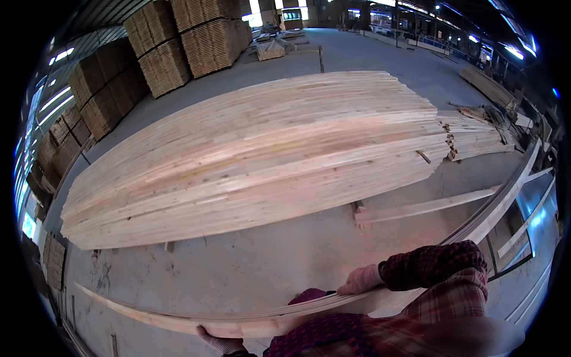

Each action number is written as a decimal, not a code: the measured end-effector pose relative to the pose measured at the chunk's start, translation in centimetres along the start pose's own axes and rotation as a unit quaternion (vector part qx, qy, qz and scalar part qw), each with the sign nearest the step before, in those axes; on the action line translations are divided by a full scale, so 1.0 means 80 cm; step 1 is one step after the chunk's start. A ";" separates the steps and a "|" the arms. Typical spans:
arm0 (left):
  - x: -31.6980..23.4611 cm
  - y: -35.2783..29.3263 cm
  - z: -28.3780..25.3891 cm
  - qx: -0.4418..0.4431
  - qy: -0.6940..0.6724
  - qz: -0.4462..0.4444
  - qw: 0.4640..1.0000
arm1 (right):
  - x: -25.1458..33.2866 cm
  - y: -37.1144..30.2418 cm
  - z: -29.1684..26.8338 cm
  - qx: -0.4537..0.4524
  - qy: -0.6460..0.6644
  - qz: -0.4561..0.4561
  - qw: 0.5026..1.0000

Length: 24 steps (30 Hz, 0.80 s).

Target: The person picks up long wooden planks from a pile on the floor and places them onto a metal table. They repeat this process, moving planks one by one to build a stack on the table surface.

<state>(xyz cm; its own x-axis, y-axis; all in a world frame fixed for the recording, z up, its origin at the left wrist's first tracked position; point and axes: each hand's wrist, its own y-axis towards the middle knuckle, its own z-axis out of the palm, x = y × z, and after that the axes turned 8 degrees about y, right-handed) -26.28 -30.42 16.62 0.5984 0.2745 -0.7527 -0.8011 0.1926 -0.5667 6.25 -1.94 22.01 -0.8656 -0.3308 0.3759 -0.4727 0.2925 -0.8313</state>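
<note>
The person held a long thin board (pixel 178 321) flat across the front of the body. The left hand (pixel 217 342) gripped it from below to carry its weight. The right hand (pixel 360 279) closed over its top edge to keep it steady. A big stack (pixel 256 154) of boards lay on the floor (pixel 250 268) just ahead.

— We see cool daylight coming from the far windows (pixel 294 13) and left wall panels, the timber stack (pixel 262 154) evenly lit with soft shadow beneath.

— We note straight boards bowing toward the black rim, and the near sleeve (pixel 452 309) blurred.
</note>
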 end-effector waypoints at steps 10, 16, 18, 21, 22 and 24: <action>-0.178 0.333 0.080 0.105 -0.095 0.070 0.987 | 0.149 0.129 -0.195 0.000 0.033 -0.064 0.997; -0.320 0.527 0.084 0.051 -0.105 0.132 0.984 | 0.246 0.192 -0.263 -0.077 -0.016 0.167 0.983; -0.363 0.571 0.101 0.078 -0.096 0.135 0.983 | 0.297 0.228 -0.276 -0.085 0.023 0.185 0.979; -0.421 0.633 0.135 0.041 -0.088 0.136 0.986 | 0.362 0.293 -0.311 -0.098 0.004 0.114 0.989; -0.438 0.654 0.150 0.012 -0.076 0.143 0.987 | 0.378 0.302 -0.324 -0.096 0.009 0.128 0.987; -0.466 0.688 0.175 0.038 -0.087 0.159 0.983 | 0.408 0.323 -0.352 -0.091 0.016 0.148 0.985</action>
<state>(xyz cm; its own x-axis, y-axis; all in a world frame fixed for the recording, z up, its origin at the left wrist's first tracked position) -92.80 -16.85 18.22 0.3127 0.4872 -0.8154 -0.9495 0.1386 -0.2813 -38.86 20.05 24.34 -0.9732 -0.1794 0.1441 -0.2189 0.5284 -0.8203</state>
